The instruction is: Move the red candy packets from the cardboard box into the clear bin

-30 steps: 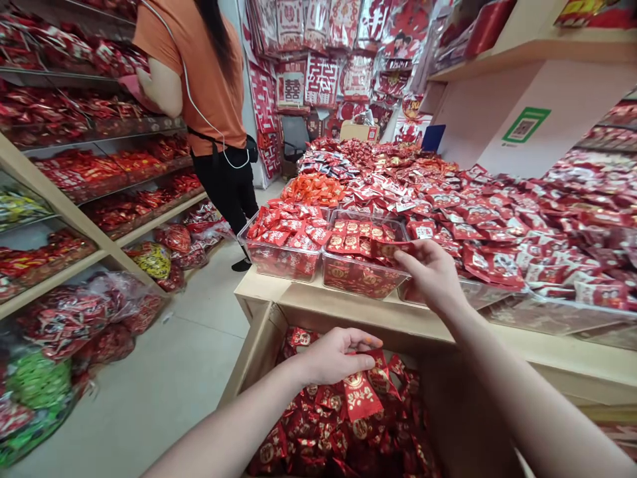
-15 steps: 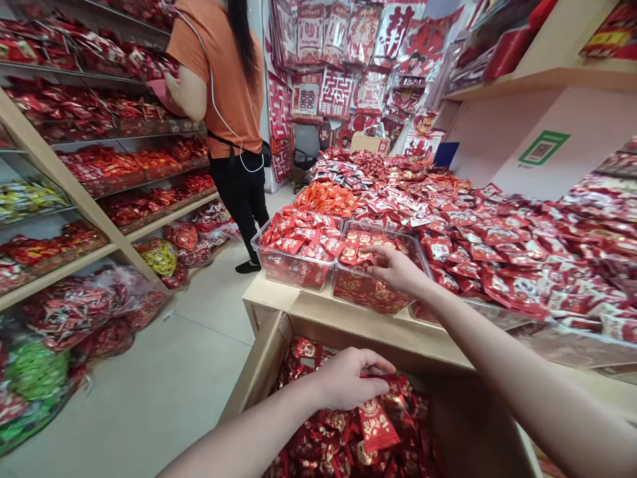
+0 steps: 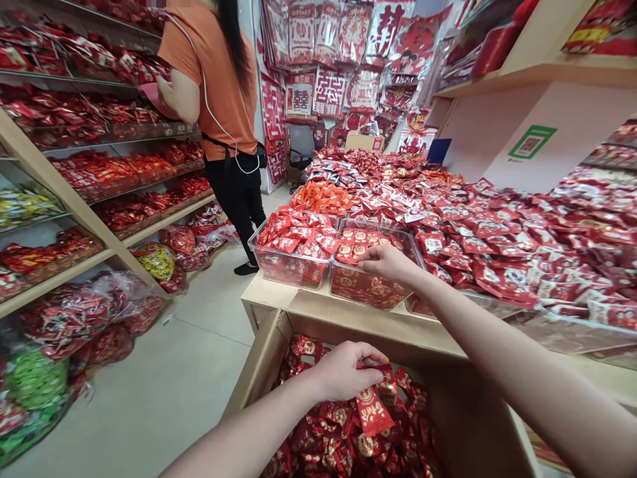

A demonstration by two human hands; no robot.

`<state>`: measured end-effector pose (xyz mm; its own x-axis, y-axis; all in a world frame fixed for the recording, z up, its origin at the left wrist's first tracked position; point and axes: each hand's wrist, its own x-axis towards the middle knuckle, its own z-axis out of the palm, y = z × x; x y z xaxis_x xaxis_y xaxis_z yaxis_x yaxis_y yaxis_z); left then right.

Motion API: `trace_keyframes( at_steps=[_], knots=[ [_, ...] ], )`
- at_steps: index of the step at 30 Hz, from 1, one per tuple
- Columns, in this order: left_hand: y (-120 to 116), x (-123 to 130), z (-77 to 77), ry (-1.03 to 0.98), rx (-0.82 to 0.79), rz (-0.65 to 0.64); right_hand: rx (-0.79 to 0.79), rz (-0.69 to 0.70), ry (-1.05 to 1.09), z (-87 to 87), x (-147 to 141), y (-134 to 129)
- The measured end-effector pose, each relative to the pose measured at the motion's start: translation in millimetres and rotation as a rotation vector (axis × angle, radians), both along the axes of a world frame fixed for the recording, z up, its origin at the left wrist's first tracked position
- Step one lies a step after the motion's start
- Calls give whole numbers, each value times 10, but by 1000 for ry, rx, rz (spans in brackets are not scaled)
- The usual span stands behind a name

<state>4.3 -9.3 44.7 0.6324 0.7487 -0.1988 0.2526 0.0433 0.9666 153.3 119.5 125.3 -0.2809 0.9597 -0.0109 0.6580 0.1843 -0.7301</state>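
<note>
Over the open cardboard box, my left hand is closed on a red packet with gold print, which hangs from the fingers. Many similar red packets lie in the box below it. My right hand is at the clear plastic bin on the counter, its fingers bent together over the red packets inside. Whatever those fingertips hold, if anything, is hidden. Beside that bin, to its left, stands another clear bin filled with red packets.
Heaps of red packets cover the counter behind and to the right. A person in an orange shirt stands at the left shelves. Filled plastic bags lie on the floor at left. A wooden shelf juts out at upper right.
My right hand has drawn its fingers closer together over the bin and shifted slightly left. My left hand still grips the packet, a little higher. The whole view has shifted slightly.
</note>
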Motion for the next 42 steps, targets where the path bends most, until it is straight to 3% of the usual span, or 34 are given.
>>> trace_keyframes(
  at_steps=[4,8,11,14,16,21,24,27,32,35,37,40,42],
  knots=[
    [9,11,-59,-39,-16,22,-20,32,-34,8,3,-16],
    [17,22,-57,-67,-39,62,68,28,-76,9,-5,9],
    [35,28,2,-186,-90,195,212,-58,-54,67,15,-129],
    [73,23,90,-393,-115,392,329,-151,54,72,104,-504],
    [102,18,143,-486,-112,495,278,-186,146,-13,167,-829],
    [111,52,193,-558,-176,555,-168,-120,514,-423,157,-1415],
    [77,81,176,-582,-206,516,-212,-173,685,-565,106,-1493],
    [56,90,165,-584,-228,474,-239,-224,777,-599,104,-1488],
    [65,86,169,-439,-171,421,-187,-167,625,-650,163,-1512],
    [72,82,146,-452,-130,421,-43,-141,472,-558,231,-1503],
    [74,77,122,-448,-107,438,116,-198,381,-381,298,-1410],
    [67,70,99,-402,-75,450,388,-305,224,-49,385,-1062],
    [59,67,98,-372,-51,433,476,-282,89,106,391,-725]
  ],
)
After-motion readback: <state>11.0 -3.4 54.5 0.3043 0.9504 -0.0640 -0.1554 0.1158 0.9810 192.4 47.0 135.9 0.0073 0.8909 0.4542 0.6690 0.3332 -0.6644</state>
